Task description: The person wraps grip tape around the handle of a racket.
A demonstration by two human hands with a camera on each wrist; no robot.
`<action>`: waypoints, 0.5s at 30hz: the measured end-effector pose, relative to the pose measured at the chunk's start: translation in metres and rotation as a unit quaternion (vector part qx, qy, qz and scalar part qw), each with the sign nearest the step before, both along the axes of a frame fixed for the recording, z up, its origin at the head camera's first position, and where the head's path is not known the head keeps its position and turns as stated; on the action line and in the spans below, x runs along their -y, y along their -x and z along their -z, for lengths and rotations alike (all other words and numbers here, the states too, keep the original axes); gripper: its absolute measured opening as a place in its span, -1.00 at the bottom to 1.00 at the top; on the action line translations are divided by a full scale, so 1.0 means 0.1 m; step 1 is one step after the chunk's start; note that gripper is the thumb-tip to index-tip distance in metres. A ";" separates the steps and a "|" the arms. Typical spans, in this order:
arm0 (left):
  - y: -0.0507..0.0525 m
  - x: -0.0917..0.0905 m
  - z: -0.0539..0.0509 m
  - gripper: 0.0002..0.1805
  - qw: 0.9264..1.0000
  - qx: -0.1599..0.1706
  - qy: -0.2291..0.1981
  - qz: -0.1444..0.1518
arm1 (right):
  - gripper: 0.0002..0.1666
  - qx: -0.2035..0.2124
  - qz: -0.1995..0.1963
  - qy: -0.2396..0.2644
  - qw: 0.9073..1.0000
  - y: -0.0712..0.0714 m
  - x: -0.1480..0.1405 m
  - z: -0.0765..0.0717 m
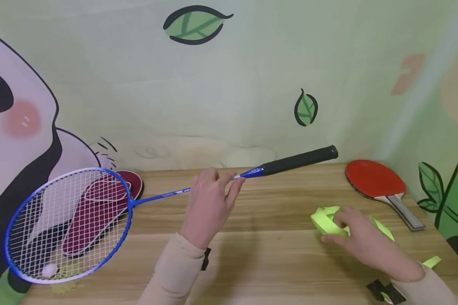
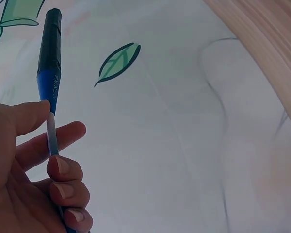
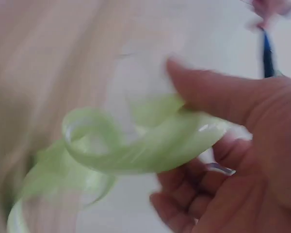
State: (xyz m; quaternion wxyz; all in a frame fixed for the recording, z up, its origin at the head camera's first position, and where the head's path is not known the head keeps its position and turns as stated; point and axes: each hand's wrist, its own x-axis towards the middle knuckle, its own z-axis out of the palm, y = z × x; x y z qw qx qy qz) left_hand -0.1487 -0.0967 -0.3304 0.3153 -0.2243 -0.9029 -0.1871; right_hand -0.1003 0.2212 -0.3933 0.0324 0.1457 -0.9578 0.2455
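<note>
My left hand [image 1: 208, 207] grips the thin shaft of a badminton racket, with thumb and fingers around it just below the black handle [image 1: 299, 161]. The racket is held above the table, its blue-and-white strung head to the left and its handle angled up to the right. In the left wrist view, the fingers curl round the shaft beneath the blue cone [image 2: 49, 87]. At the right, my right hand [image 1: 366, 241] holds a loosely curled strip of yellow-green grip tape [image 1: 322, 222]. The right wrist view is blurred, with the looping tape [image 3: 150, 153] between thumb and fingers.
A red table tennis paddle [image 1: 374, 180] lies at the back right of the wooden table [image 1: 275, 237]. Behind the racket strings are a maroon paddle-shaped case [image 1: 95, 212] and a shuttlecock [image 1: 50, 270] with a white tip. A cartoon-printed wall [image 1: 252, 84] stands behind the table.
</note>
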 end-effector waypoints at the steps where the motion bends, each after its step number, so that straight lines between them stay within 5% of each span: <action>1: 0.00 0.00 -0.01 -0.72 1.000 -0.002 0.000 0.001 | -0.63 0.005 0.003 0.054 0.999 0.00 0.01 -0.06; 4: -0.02 -0.01 -0.03 -0.73 1.000 -0.019 0.008 0.001 | -0.73 -0.003 -0.003 0.200 0.980 -0.02 0.05 -0.21; 9: -0.05 -0.04 -0.05 -0.74 0.999 -0.042 0.018 0.003 | -0.71 -0.024 -0.104 0.439 0.892 -0.04 0.20 -0.37; 11: -0.06 -0.06 -0.04 -0.74 0.999 -0.047 0.018 0.004 | -0.76 -0.020 -0.121 0.487 0.865 -0.04 0.27 -0.43; 15: -0.09 -0.09 -0.03 -0.76 0.998 -0.052 0.017 0.006 | -0.92 -0.021 -0.123 0.547 0.828 -0.02 0.44 -0.50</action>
